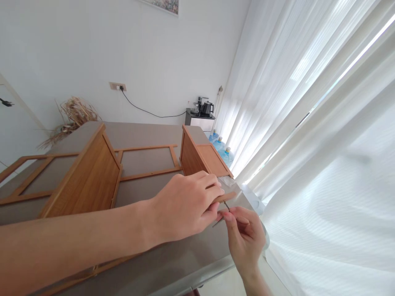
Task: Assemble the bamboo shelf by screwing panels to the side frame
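My left hand (188, 205) reaches across from the left, its fingers closed over a light wooden strip (228, 196) near the table's right end. The strip's tip sticks out past the fingers. Just below it, my right hand (247, 232) pinches a thin, dark, bent hex key (218, 222) between thumb and fingers. A slim dark metal piece (226, 206) runs from the strip's edge to the right fingertips; whether it is a screw or part of the key I cannot tell. Beyond my left hand stands an upright wooden panel (193, 154).
A larger wooden panel (83, 176) stands upright on the grey-topped table (145, 128). Open wooden frames (148, 176) lie between and left of the panels. Water bottles (226, 155) stand on the floor by the curtain (324, 185). A kettle (207, 107) sits on a small cabinet at the back.
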Demonstrator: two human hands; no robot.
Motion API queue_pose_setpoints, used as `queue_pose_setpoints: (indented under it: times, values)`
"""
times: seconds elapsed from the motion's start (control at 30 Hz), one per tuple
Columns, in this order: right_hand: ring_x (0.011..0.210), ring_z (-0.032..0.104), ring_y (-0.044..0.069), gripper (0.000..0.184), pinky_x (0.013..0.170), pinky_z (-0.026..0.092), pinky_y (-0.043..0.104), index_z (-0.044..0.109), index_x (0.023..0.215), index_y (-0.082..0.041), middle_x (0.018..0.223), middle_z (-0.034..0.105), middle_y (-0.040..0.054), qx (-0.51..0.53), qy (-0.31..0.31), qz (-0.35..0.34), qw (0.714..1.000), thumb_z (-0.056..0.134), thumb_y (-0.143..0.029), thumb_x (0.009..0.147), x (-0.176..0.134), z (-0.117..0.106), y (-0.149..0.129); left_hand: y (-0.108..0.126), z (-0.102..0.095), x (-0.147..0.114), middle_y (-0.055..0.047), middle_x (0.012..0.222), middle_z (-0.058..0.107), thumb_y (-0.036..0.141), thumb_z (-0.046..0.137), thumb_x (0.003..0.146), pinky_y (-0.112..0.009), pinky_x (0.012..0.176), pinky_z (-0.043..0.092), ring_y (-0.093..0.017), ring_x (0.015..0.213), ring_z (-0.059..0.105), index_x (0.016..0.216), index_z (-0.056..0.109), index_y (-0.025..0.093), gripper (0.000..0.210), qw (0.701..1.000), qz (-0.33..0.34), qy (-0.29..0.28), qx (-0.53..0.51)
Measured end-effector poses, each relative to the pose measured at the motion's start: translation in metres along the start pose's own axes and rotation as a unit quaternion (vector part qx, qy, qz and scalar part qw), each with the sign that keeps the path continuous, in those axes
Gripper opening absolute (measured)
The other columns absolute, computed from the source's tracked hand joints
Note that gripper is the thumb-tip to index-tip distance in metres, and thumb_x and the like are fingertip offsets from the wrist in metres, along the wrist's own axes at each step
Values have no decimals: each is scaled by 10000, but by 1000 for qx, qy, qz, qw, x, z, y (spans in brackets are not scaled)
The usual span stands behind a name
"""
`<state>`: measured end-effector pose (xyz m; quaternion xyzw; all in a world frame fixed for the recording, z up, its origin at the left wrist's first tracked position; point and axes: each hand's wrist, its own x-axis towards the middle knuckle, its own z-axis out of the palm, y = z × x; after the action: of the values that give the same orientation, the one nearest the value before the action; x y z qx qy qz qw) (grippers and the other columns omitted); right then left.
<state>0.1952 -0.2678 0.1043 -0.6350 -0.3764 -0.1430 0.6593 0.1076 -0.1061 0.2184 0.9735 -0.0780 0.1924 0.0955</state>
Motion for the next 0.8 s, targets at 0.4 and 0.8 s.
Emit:
queue_pose_setpoints:
  times: [0.4,0.8]
  values:
    - [830,719,158,257,729,588,259,567,1093,-252,902,708,10,-38,-31,39,998,686,-221,868,4,-9,-8,1,-2,0,-32,1069,654,287,486,917,-260,636,517,-191,978,618,1070,645,243,225,1000,1,3,13]
    - [802,725,147,225,707,557,236,572,1058,-249,867,731,-16,-233,-9,-14,972,687,-295,871,3,-13,-21,1,-3,0,-34,1070,661,283,474,921,-257,588,488,-198,1008,614,1063,649,235,231,1000,6,5,13]
